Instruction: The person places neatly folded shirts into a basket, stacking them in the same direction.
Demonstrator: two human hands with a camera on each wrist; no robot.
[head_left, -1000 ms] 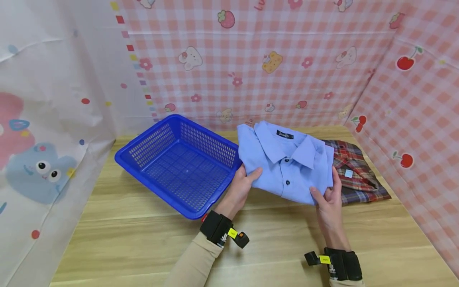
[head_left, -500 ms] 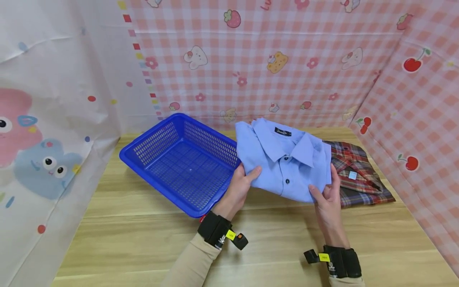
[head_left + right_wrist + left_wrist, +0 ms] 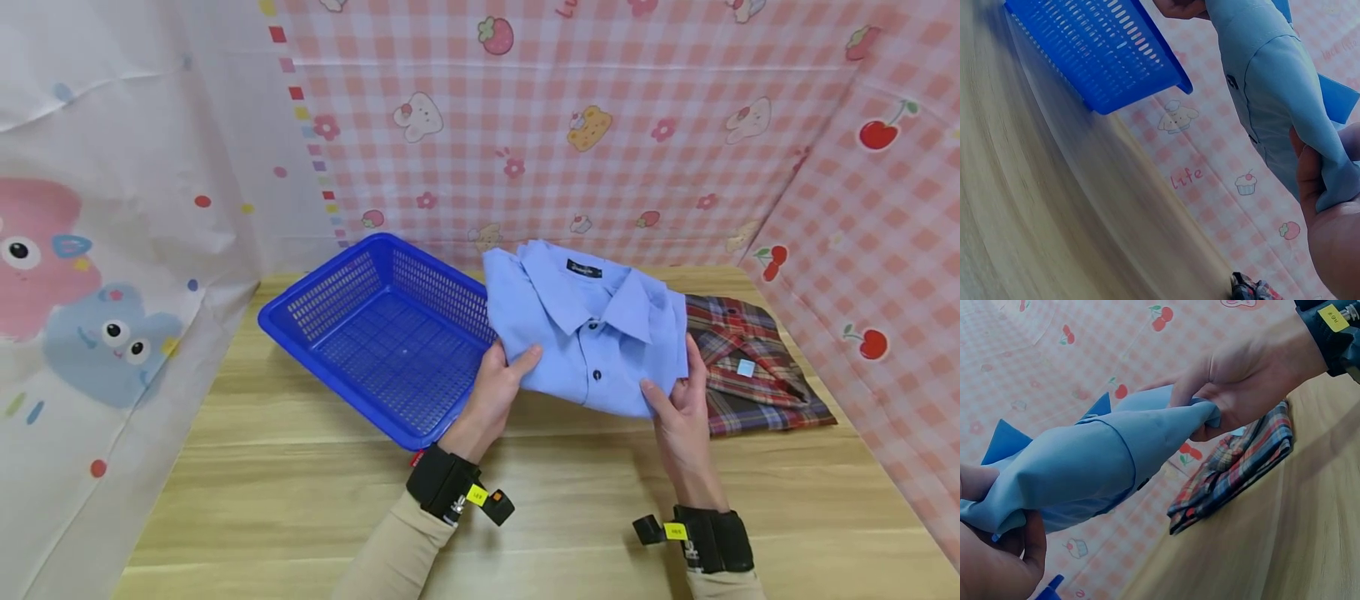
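Note:
A folded light blue shirt (image 3: 562,342) with a collar and dark buttons is held up above the table between both hands. My left hand (image 3: 497,387) grips its left edge, thumb on top and fingers underneath. On the opposite side my right hand (image 3: 681,412) pinches the lower right edge the same way. Both wrist views show the shirt (image 3: 1085,462) raised off the table, its cloth bunched where the fingers hold it. Left of the shirt, a blue plastic basket (image 3: 337,367) with mesh walls has nothing inside; the shirt overlaps its right rim in the head view.
A folded plaid shirt (image 3: 750,392) in red and dark blue lies on the wooden table (image 3: 300,500) at the right, partly behind the blue one. Checked pink cloth (image 3: 652,83) covers the back and right walls; a white printed sheet (image 3: 135,250) hangs at the left.
The blue shirt has shifted slightly left and up relative to the basket and plaid shirt, both hands moving with it. The head view has turned a little to the left.

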